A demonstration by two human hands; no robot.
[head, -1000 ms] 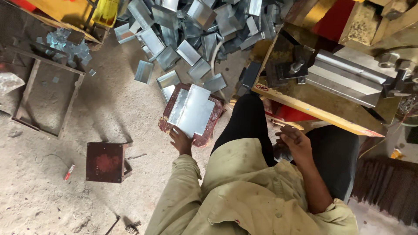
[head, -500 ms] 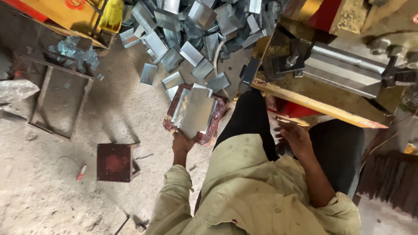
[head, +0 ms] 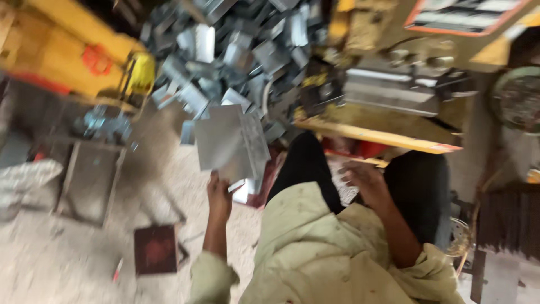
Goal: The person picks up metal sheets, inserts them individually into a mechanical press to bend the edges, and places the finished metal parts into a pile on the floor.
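My left hand (head: 220, 194) grips the lower edge of a stack of flat grey metal sheets (head: 230, 141) and holds it raised above the floor, fanned a little. Below it a few sheets remain on a reddish tray (head: 264, 188) on the ground. My right hand (head: 363, 180) rests on my lap between my dark-trousered knees, fingers loosely curled, with nothing clearly in it. The picture is blurred by motion.
A heap of bent metal pieces (head: 236, 50) lies ahead. A yellow press machine (head: 394, 95) stands at the right, another yellow machine (head: 73, 56) at the left. A small dark red block (head: 156, 249) and a shallow metal frame (head: 90, 174) sit on the sandy floor.
My left hand has taken hold of the sheets and lifted them off the reddish tray. The view has swung, and the scene has blurred.
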